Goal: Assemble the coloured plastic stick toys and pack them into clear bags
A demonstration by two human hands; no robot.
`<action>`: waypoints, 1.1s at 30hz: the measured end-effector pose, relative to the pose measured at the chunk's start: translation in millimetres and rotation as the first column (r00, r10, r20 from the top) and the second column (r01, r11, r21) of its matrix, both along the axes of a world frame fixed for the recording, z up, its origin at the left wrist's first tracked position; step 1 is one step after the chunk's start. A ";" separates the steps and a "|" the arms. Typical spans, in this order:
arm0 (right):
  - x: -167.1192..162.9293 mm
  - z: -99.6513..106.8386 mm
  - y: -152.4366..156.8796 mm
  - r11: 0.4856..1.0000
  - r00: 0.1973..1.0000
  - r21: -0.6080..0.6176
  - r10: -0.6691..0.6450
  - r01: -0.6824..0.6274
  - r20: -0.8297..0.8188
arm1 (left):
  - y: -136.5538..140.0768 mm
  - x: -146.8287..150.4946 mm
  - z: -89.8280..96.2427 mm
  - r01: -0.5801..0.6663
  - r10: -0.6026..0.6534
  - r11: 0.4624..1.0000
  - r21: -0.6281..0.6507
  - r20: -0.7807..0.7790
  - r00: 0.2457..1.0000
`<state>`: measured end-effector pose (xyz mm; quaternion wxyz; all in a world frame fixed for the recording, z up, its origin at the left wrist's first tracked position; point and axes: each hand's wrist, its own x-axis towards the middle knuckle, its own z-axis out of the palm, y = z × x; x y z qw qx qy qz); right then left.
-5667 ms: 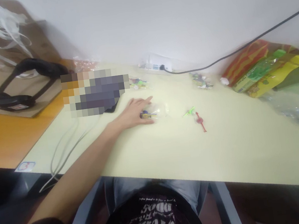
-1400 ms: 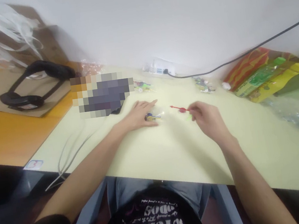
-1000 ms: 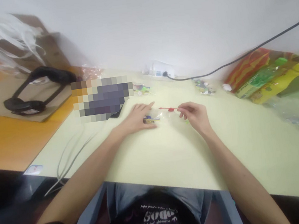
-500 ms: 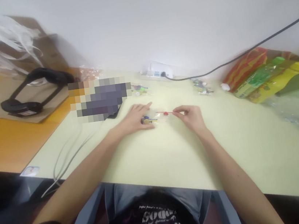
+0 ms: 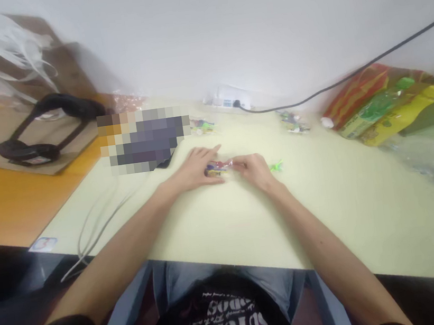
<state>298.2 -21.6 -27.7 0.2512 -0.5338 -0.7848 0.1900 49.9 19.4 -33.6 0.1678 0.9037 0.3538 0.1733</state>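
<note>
My left hand (image 5: pixel 192 170) lies on the table, its thumb and fingers stretched apart around a small clear plastic bag (image 5: pixel 224 171). Blue and yellow small pieces (image 5: pixel 214 171) show inside the bag, partly hidden by the hand. From the right, my right hand (image 5: pixel 256 170) reaches the bag's mouth with fingers pinched at the end of a thin red stick-like piece (image 5: pixel 221 164). Shiny plastic covers the red piece, and its exact kind is too small to tell. Just right of my right hand lies a bright green small piece (image 5: pixel 276 166).
Small bags of coloured pieces lie at the back, one left (image 5: pixel 204 126) and one right (image 5: pixel 294 122). A blurred-out dark device (image 5: pixel 153 139) sits left. Right stand a green bottle (image 5: pixel 385 103) and a yellow packet (image 5: pixel 406 111). A black cable (image 5: pixel 305 103) runs along the wall.
My right hand has moved left to the bag, carrying the red piece into the bag's mouth. The green piece now shows to its right. My left hand has stayed in place.
</note>
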 end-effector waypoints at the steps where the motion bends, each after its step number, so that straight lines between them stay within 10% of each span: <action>1: -0.8 0.5 0.8 1.000 1.000 -0.007 0.011 -0.011 0.021 | -0.1 0.1 0.1 -0.002 0.002 1.000 -0.002 0.000 1.000; 16: -6.2 -0.6 9.8 0.993 0.990 -0.024 0.114 -0.113 0.086 | 1.3 -0.1 -1.4 -0.018 0.018 1.000 -0.006 -0.016 1.000; 24: 20.3 12.7 -2.9 0.999 0.983 0.025 0.024 -0.020 -0.181 | -1.5 0.1 2.4 -0.006 0.006 1.000 -0.009 -0.016 1.000; 27: 53.9 14.5 -9.2 0.966 0.975 0.137 -0.217 0.222 -0.046 | -2.2 -0.5 3.4 -0.004 0.004 1.000 -0.016 -0.017 1.000; 33: 116.4 -2.8 -26.4 0.952 0.898 0.233 -0.272 0.198 0.347 | -1.7 -1.4 2.9 -0.011 0.011 1.000 -0.013 -0.020 1.000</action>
